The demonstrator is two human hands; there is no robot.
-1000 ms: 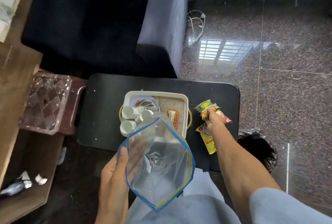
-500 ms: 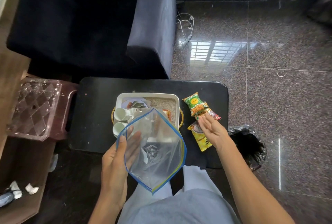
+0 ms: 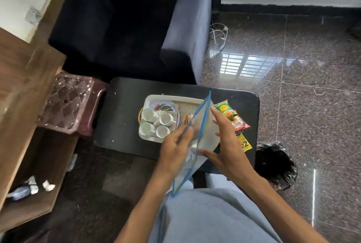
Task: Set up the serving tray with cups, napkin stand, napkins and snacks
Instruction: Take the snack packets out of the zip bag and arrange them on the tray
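A white serving tray sits on the black table and holds several white cups on its left half. Part of an orange snack pack shows inside the tray, behind a clear zip bag with a blue rim. My left hand grips that bag by its edge, above the tray's near right corner. My right hand is spread open against the bag's right side. Green, red and yellow snack packets lie on the table right of the tray.
A dark sofa stands beyond the table. A clear patterned stool is to the left, next to a wooden shelf. A black bin bag sits on the stone floor to the right. My lap fills the bottom.
My right hand has left the snack packets and come back to the bag's right side. The bag has turned edge-on and risen over the tray's right part.
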